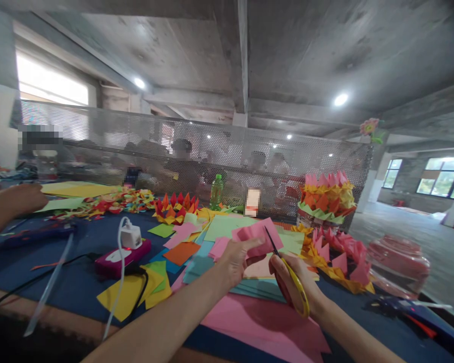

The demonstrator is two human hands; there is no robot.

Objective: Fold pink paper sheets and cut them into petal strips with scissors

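Note:
My left hand (236, 259) pinches a piece of pink paper (255, 237), held up above the stacked sheets. Yellow-handled scissors (297, 287) are in my right hand (293, 277), its fingers through the loops. Their dark blades lie against the right part of the pink paper, near its top edge. Below both hands are blue-green paper sheets (261, 288) and a large pink sheet (265, 322). Green sheets (227, 228) lie just beyond, and an orange square (183, 253) rests to the left.
A purple power strip (123, 259) with a white charger (131, 237) sits left. Folded pink-and-yellow paper petals (340, 259), a clear jar (399, 267) and a glue gun (423, 317) stand right. A green bottle (216, 192) is behind. Another person's hand (20, 197) is at far left.

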